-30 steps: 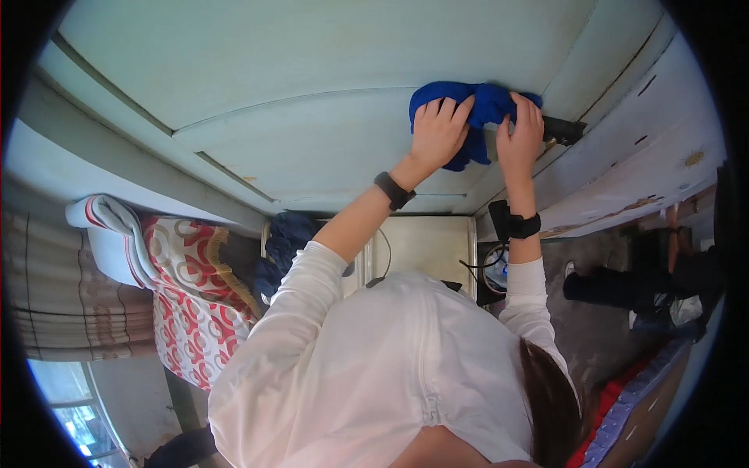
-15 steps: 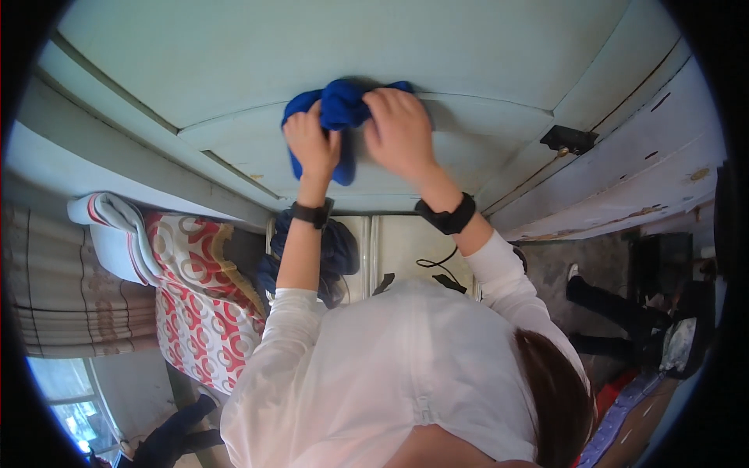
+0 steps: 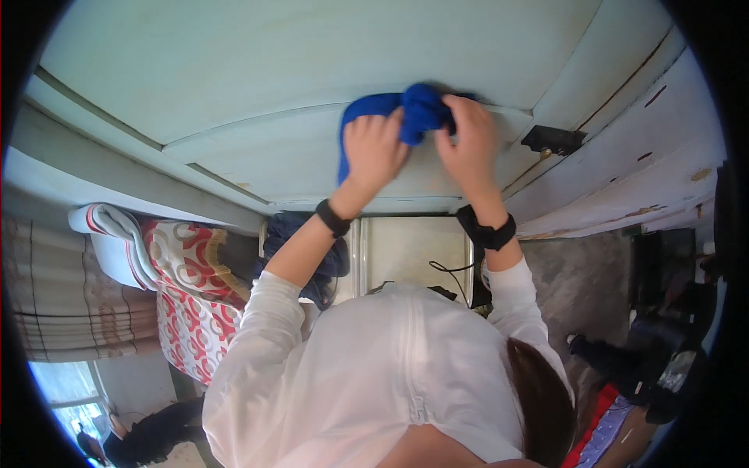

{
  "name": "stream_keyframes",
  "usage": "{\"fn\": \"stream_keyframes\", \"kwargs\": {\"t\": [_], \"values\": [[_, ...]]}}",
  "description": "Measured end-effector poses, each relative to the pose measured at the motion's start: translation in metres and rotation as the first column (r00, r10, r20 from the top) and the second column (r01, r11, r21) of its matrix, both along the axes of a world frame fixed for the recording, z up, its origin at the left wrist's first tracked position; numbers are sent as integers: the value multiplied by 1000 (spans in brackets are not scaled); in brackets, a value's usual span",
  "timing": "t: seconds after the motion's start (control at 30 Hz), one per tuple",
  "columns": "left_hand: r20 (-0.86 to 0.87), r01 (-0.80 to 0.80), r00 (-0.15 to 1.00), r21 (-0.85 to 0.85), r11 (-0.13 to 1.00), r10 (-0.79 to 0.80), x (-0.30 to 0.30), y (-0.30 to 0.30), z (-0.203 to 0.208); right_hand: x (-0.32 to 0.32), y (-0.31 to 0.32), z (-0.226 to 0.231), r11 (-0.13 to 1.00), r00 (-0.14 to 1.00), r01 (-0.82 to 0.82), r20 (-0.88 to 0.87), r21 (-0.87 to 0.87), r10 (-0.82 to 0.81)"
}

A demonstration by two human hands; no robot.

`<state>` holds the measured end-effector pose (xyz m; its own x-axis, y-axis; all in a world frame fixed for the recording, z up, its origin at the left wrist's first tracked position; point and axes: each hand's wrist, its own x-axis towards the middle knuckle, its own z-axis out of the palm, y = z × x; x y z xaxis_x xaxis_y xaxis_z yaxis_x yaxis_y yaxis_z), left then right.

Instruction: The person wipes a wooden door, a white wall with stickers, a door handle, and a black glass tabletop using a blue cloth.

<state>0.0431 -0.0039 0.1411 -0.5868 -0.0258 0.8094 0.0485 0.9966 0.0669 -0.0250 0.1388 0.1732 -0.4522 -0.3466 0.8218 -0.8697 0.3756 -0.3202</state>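
Cloth (image 3: 423,109) up against a pale door (image 3: 234,62), both hands on it
Head cam: left hand (image 3: 376,148) is clamped on the blue cloth's left side, right hand (image 3: 472,144) has fingers on its right end, kinda blurry so can't tell if it's gripping. Cloth's bunched across the door's seam, left of the black latch (image 3: 554,140). Dark clothes (image 3: 289,232) lie below left.
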Motion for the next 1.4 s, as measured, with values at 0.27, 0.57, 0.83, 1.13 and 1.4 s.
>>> {"fn": "stream_keyframes", "kwargs": {"t": [0.27,0.57,0.83,1.13,1.4], "values": [[-26,230,973,12,973,-230,-40,72,12,-27,61,-14,968,967,251,51,10,-251],[96,44,994,132,990,-57,-1,15,15,6,13,-13,994,995,103,-8,39,-102],[-128,-204,967,119,972,218,74,-108,12,62,-74,-32,898,933,-360,99,253,346],[-105,33,994,-4,999,-33,1,-28,10,45,-1,-51,949,898,-171,438,263,40],[-91,366,928,39,930,-361,-71,94,9,45,104,-65,932,810,315,463,176,-361]]}}
